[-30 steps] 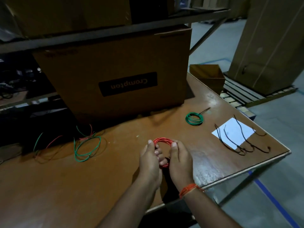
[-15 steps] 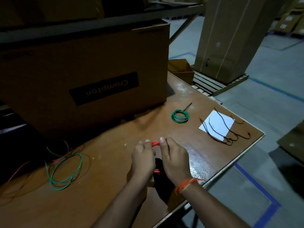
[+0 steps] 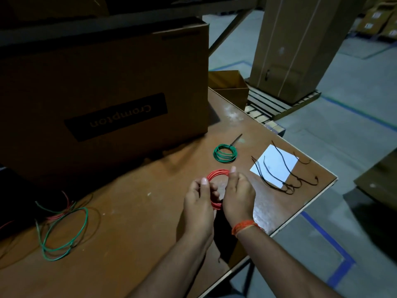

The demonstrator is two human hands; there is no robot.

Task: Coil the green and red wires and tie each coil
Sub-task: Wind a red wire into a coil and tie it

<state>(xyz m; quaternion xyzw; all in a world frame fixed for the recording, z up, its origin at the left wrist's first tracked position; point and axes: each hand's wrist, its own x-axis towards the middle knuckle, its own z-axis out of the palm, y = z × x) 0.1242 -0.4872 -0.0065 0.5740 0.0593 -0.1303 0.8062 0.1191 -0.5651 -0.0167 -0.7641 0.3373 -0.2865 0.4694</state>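
- Filling most of the view, a brown wooden table (image 3: 133, 211) carries everything else, its right corner jutting out over a grey floor marked with blue tape lines
- a large cardboard box (image 3: 107, 87) printed "Crompton", the lettering upside down from this view, stands on the far side of the table under a dark shelf
- a tall strapped carton (image 3: 298, 44) rests on a slatted pallet (image 3: 277, 104) on the floor beyond the table, with a small open cardboard box (image 3: 229, 87) just beside the table's far edge
- left hand (image 3: 198, 203) and right hand (image 3: 238, 194) are held close together above the table near its front edge, both curled around a red wire coil (image 3: 214, 186): the left pinches its left side, the right grips its right side with the thumb raised at the top; an orange thread band (image 3: 245, 226) circles the right wrist
- loose green wire loops (image 3: 62, 231) tangled with red strands lie well to the left on the table
- a white sheet of paper (image 3: 275, 166) lies near the right corner, with several thin black ties (image 3: 285, 179) draped across and beside it
- a finished green wire coil (image 3: 225, 153) lies flat between the big box and the paper, a dark tail sticking out from its far side
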